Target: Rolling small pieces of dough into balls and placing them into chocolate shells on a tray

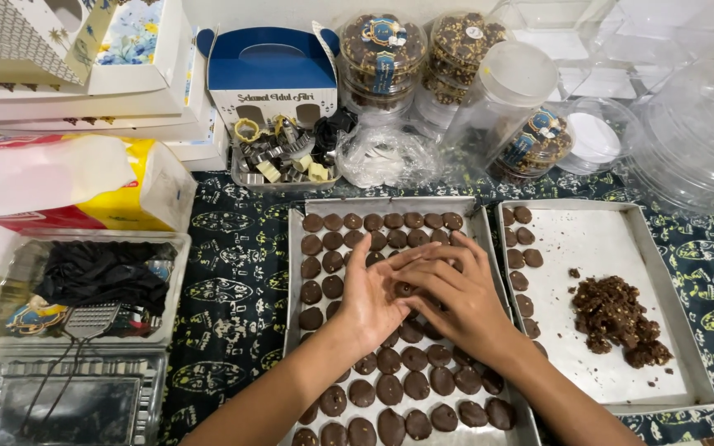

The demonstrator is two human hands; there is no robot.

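Shaping a small dark dough ball (404, 289) over the middle tray (295, 248), we cup it in our open left hand (371, 297) while our right hand (448, 293) fingers press it; setting it among the cookies (390, 388) seems next.

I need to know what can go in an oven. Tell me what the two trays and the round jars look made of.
Both trays: dull grey metal, probably aluminium, with thin folded rims. The right one seems lined with white paper. Round jars: clear, glossy, likely plastic; the brown cookies inside show through.
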